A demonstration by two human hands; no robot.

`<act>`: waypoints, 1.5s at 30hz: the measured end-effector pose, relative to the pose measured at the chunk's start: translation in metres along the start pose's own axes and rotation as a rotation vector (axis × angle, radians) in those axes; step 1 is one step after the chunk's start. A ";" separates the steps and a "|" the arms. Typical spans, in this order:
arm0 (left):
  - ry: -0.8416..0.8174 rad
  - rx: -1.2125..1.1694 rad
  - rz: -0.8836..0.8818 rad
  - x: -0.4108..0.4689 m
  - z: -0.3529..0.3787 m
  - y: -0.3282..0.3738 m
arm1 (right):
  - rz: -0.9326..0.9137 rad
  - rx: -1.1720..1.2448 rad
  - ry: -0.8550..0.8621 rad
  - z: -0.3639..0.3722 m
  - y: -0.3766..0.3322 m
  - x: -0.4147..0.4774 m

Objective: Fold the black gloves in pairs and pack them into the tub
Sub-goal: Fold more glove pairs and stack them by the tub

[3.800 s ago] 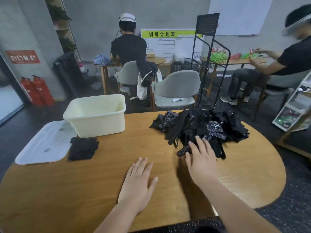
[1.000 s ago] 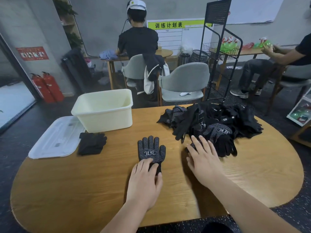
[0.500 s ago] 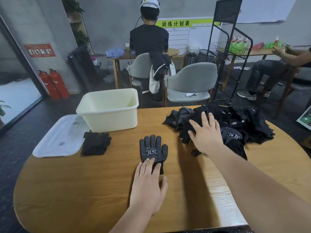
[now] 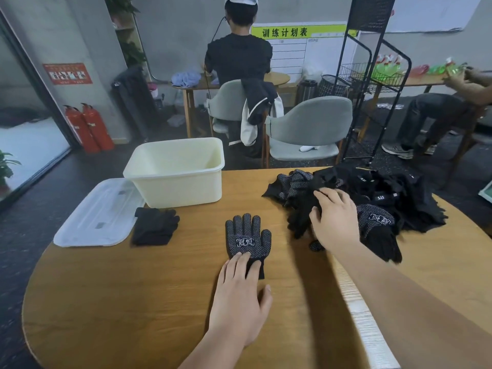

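Left hand (image 4: 241, 294) lies flat on the desk (image 4: 133, 302), fingers straight and close together, with the fingertips pressing down on the cuff end of a single dotted glove (image 4: 247, 238). That glove lies flat near desk centre, dotted palm side up, white logo visible, fingers pointing away from the person.

Right hand (image 4: 335, 222) is on the near-left edge of the glove pile (image 4: 386, 193). Its fingers are curled over the black fabric with the thumb tucked against it, so it grips a bunch of glove material. Can't tell which glove it has, or whether it's more than one.

The glove pile sits on the far right of the desk, a loose heap mixing dotted and plain black gloves.

Tub (image 4: 175, 177), cream plastic, stands upright at the far left of the desk. Only bare inner walls show, the bottom isn't visible. Its lid (image 4: 98, 214) lies flat to the left, touching or just beside the tub. One folded pair (image 4: 154, 226) rests on the desk in front of the tub, against the lid's right edge.
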State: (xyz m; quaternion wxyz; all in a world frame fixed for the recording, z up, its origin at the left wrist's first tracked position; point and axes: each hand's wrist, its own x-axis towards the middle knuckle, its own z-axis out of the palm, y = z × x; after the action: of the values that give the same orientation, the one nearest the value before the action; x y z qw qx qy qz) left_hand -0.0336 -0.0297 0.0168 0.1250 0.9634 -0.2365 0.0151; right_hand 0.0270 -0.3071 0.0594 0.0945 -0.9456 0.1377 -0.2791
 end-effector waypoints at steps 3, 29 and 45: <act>0.001 0.006 -0.001 0.000 0.000 0.000 | 0.020 0.118 0.065 -0.008 -0.010 -0.034; -0.036 0.011 0.064 -0.001 -0.010 -0.013 | 0.042 -0.001 -0.456 -0.025 -0.032 -0.085; 0.086 0.012 0.021 -0.039 -0.011 -0.054 | 0.048 0.489 -0.441 -0.107 -0.060 -0.012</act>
State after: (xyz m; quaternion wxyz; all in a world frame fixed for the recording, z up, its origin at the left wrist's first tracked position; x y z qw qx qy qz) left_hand -0.0429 0.0367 0.0111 0.1289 0.9601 -0.2409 0.0591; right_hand -0.0295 -0.2572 0.1572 0.3529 -0.9290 0.0648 -0.0901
